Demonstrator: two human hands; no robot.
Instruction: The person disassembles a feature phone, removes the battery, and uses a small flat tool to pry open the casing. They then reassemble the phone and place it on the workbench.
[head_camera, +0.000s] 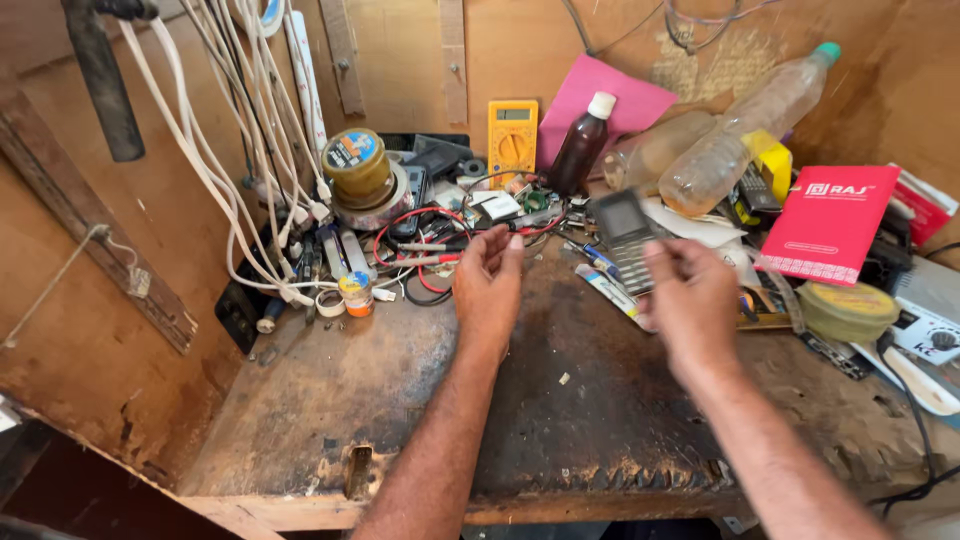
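Our right hand (690, 300) grips a grey keypad phone (625, 238) above the workbench (400, 400) toward its cluttered back edge; our left hand (488, 285) hovers beside it, fingers loosely curled, holding nothing. Bare scorched wood runs to the front edge.

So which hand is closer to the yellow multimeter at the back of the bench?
Left. The left hand is just below the yellow multimeter, with empty, curled fingers. The right hand is farther to the right, holding a small keypad phone.

Bare bench front (400, 400) lies open; bottles (700, 150), cables (230, 190) and tools crowd the back.
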